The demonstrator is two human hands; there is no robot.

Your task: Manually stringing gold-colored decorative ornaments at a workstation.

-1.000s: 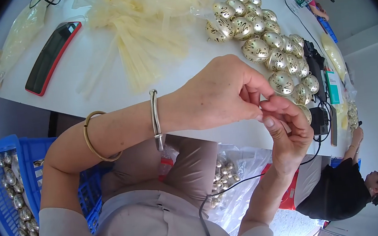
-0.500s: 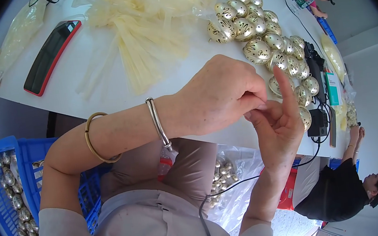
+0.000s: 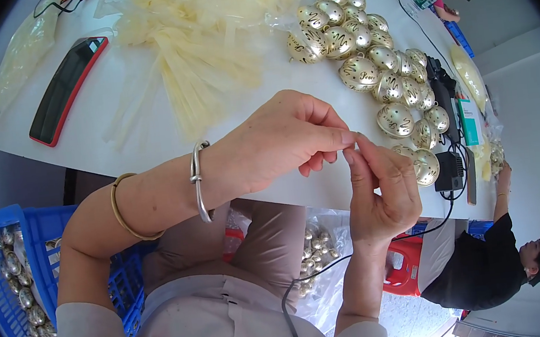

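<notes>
Two bare hands meet above the near edge of the white tabletop (image 3: 313, 83). The left hand (image 3: 293, 136) has thumb and forefinger pressed together at the tips, the other fingers curled beneath. The right hand (image 3: 386, 192) is likewise pinched, thumb against forefinger. Anything between the tips is too fine to make out; the fingertip grip, in my judgement, suits something thin or small. The forearms are angled so that the tips meet in front of the body, probably for close control.

Gold baubles (image 3: 359, 73) with dark markings lie in a loose heap on the tabletop, the nearest just beside the right hand. That position would put them within short reach. Some touch their neighbours; one lies apart at the far end.

Left of the heap, pale yellow sheer strips (image 3: 197, 83) spread from a bundle with their ends toward the worker, seemingly for easy picking. A smartphone (image 3: 68, 91) with a red edge lies farther left, clear of the hands.

Beyond the baubles, a black power adapter (image 3: 449, 171) sits near the right-hand edge. Below tabletop level, a blue plastic basket (image 3: 40, 248) on the left and a clear plastic bag (image 3: 340, 227) beside the lap contain more metallic baubles, presumably kept off the working surface to save room.
</notes>
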